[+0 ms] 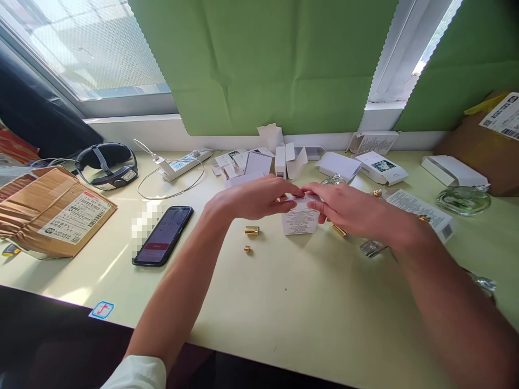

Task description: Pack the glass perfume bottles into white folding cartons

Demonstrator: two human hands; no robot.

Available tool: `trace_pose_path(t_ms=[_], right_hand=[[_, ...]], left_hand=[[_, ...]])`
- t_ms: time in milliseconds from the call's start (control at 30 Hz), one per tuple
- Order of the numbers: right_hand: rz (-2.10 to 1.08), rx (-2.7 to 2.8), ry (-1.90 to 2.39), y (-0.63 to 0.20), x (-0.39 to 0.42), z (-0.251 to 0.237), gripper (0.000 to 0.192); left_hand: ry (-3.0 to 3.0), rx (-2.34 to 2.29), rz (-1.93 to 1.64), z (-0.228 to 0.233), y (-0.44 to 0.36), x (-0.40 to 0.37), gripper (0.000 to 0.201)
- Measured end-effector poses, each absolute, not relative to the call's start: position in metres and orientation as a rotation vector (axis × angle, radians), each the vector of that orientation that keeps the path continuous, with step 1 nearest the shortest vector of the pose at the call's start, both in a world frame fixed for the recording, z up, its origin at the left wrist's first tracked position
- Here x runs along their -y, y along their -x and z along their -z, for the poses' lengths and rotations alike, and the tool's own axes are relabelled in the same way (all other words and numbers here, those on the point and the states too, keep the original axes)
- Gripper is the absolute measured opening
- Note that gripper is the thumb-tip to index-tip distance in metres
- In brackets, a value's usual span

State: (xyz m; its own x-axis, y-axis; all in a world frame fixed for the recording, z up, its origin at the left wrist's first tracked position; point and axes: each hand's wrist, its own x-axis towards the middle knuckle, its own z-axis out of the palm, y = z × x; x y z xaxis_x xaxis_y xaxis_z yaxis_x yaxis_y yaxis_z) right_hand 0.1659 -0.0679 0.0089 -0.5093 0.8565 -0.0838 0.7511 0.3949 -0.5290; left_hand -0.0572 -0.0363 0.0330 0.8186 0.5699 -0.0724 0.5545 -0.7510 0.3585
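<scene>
Looking down through the head camera, you had both hands meeting over the middle of the desk (284, 302), and the small white box (300, 220) stood directly beneath and between your fingertips. Your left hand (253, 199) came in from the left and your right hand (351, 208) from the right, so the box was equally near to both; neither had any reach left to make. The fingers (290, 192) of the left hand were pinched together on the top flap of the box, and the fingers of the right closed on the same top edge from the other side, thumb toward you. The box stood upright with its printed face turned toward you, its long axis running up from the desk into your fingers, and its base appeared to rest on the desk.

Just below and left of your left fingertips lay a gold cap (252, 230) on its side, with a smaller gold piece (247, 249) nearer you; both were apart from the box. Under your right wrist a clear glass bottle (371, 248) lay partly hidden. Well to the left of your left hand sat a phone (162, 235), and beyond your fingers a scatter of opened white cartons (290, 158) lay toward the wall.
</scene>
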Motion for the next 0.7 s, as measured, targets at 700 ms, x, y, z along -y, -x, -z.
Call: trace_pose_path(t_ms=[700], right_hand=[[-1.305, 2.262, 1.505, -0.169, 0.066, -0.008, 0.047]], left_hand=[[-2.219, -0.883, 0.08, -0.021, 0.057, 0.027, 0.05]])
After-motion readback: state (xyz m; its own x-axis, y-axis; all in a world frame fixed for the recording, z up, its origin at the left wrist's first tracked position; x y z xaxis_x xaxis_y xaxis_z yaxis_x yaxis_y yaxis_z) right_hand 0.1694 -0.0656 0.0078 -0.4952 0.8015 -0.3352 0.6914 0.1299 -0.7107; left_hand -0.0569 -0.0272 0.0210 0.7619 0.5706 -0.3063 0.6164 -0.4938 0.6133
